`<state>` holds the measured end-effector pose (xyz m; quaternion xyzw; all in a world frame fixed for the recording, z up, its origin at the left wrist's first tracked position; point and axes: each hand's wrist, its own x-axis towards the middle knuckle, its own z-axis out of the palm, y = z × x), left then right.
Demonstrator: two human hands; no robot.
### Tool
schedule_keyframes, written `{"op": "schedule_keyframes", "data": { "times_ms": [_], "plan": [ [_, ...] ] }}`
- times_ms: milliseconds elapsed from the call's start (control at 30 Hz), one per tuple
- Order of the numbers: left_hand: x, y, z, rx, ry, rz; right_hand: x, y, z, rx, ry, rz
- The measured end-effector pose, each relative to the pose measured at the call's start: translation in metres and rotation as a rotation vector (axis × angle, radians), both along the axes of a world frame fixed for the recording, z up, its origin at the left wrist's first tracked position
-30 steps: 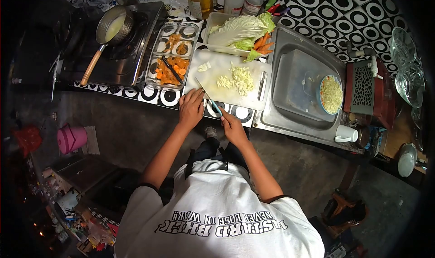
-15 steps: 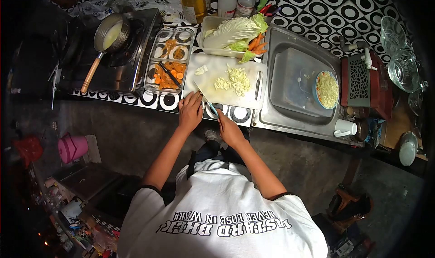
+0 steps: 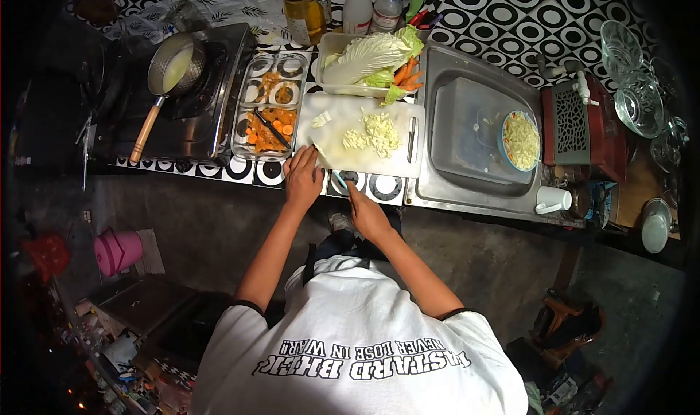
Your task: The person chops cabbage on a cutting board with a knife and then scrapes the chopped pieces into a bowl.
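My right hand (image 3: 368, 214) grips a knife (image 3: 340, 179) by its light blue handle. The blade slants up and left over the near edge of a white cutting board (image 3: 343, 110), its tip close to my left fingertips. My left hand (image 3: 303, 176) lies at the board's near left corner, fingers stretched forward and slightly apart; what is under them is hidden. Chopped pale cabbage (image 3: 380, 132) is heaped on the right half of the board. A small cabbage piece (image 3: 321, 118) lies at its upper left.
Left of the board are glass containers of carrot slices (image 3: 262, 134) and a stove with a saucepan (image 3: 175, 67). Behind stands a tub with a napa cabbage (image 3: 368, 56) and carrots (image 3: 408, 74). The sink (image 3: 437, 185) at right holds a bowl of shredded vegetables (image 3: 521, 142).
The view has shifted slightly. The knife blade has come a little nearer to my left fingers. The chopped cabbage lies as before.
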<state>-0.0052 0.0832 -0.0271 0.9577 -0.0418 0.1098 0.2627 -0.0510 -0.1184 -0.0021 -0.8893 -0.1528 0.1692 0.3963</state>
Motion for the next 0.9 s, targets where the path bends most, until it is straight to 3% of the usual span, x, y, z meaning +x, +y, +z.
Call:
{"op": "schedule_keyframes", "data": {
  "times_ms": [167, 267, 333, 467, 533, 900],
  "plan": [
    [0.006, 0.001, -0.004, -0.042, -0.037, 0.034, 0.002, -0.001, -0.004, -0.005, -0.020, 0.001],
    [0.018, -0.006, 0.007, -0.172, -0.035, 0.164, 0.000, 0.000, -0.002, -0.014, 0.006, -0.004],
    [0.029, -0.009, 0.008, -0.315, 0.154, 0.322, -0.001, 0.002, -0.003, -0.012, 0.009, -0.011],
    [0.051, -0.007, -0.007, -0.374, 0.221, 0.421, -0.001, 0.001, -0.002, -0.015, -0.024, -0.023],
    [0.057, 0.001, -0.007, -0.853, 0.571, 0.469, -0.003, 0.001, -0.002, -0.015, -0.007, -0.025],
    [0.065, 0.000, 0.009, -0.873, 0.696, 0.507, 0.004, 0.000, 0.007, 0.026, 0.104, -0.048]
  ]
}}
